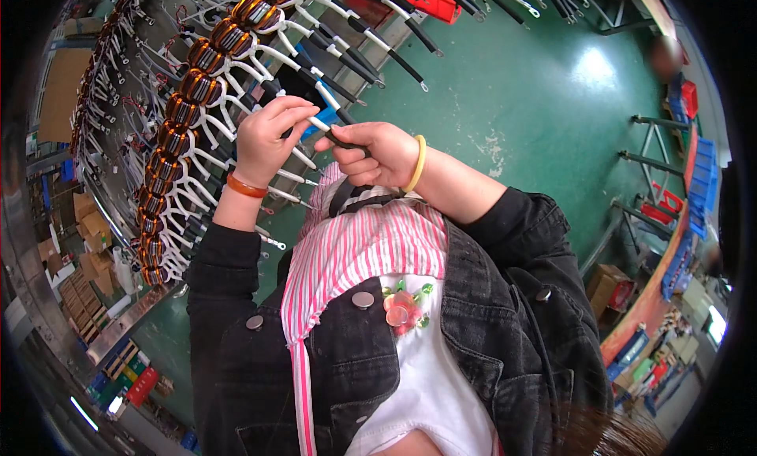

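My left hand (268, 139) pinches a white sleeved lead (318, 123) between thumb and fingers. Close beside it, my right hand (374, 152) is closed around a black tube (344, 142), which lines up with the end of that lead. Whether the tube is over the lead's tip is hidden by my fingers. The lead comes from a long row of copper-wound coils (183, 111) at the left, each with white leads sticking out. Several neighbouring leads carry black sleeves (408, 70) and metal ring lugs (424, 86); others near my left wrist show bare metal ends (315, 183).
A second row of coils (98, 78) lies farther left. Cardboard pieces (93, 219) are stacked at the left edge. A red bin (430, 0) stands at the far side. On the right, a curved bench holds blue bins (702, 184), with metal legs (650, 152) below on the green floor (544, 101).
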`<state>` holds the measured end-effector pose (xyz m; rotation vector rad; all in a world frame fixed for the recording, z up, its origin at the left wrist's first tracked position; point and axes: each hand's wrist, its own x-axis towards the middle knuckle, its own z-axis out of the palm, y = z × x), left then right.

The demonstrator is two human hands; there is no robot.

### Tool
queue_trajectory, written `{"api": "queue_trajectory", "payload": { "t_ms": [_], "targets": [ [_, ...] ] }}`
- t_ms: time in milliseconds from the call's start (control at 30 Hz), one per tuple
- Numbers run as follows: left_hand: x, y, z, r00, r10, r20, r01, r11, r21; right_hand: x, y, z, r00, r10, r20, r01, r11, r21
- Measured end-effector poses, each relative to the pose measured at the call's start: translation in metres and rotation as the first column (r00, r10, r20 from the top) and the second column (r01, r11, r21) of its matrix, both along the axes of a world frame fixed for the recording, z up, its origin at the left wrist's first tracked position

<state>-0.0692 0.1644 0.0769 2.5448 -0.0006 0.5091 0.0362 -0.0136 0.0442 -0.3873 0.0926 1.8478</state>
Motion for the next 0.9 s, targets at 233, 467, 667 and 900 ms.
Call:
{"api": "queue_trajectory", "payload": {
  "t_ms": [233, 467, 667, 900],
  "targets": [
    [0.002, 0.001, -0.002, 1.0, -0.019, -0.011, 0.02, 0.998, 0.065, -0.021, 0.015, 0.007, 0.819, -0.009, 0.573, 0.139, 0.973, -0.184],
    [0.002, 0.001, 0.001, 1.0, -0.008, -0.002, 0.008, 0.997, 0.079, -0.013, 0.012, -0.015, 0.865, -0.146, 0.481, 0.203, 0.977, -0.069],
    [0.003, 0.001, -0.001, 0.999, -0.017, 0.027, 0.015, 0.996, 0.092, -0.02, 0.02, 0.008, -0.016, 0.096, 0.995, 0.122, 0.988, -0.094],
    [0.003, 0.001, 0.005, 1.0, -0.009, 0.025, 0.008, 0.998, 0.062, -0.005, 0.014, 0.031, 0.657, -0.005, 0.753, 0.163, 0.977, -0.135]
  ]
}}
